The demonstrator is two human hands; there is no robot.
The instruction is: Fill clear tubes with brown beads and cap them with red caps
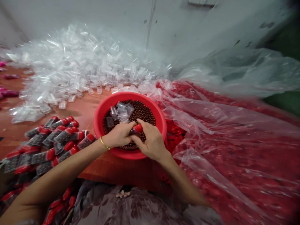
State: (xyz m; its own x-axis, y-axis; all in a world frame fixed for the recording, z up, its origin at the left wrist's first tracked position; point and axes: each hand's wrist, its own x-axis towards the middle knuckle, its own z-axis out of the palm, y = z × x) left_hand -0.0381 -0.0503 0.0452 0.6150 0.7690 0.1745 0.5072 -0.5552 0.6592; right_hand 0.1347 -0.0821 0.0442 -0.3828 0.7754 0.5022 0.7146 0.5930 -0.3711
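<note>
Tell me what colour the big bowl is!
The bowl is red, seen best in the head view.

From your head, your camera faces forward and down, near enough to take in both forearms [70, 165] leading to your left grip [120, 135] and right grip [152, 142], the worktop [100, 168] beneath them and the wall [173, 40] well beyond.

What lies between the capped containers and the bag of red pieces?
Head view: a red basin of brown beads, left hand and right hand over it.
</note>
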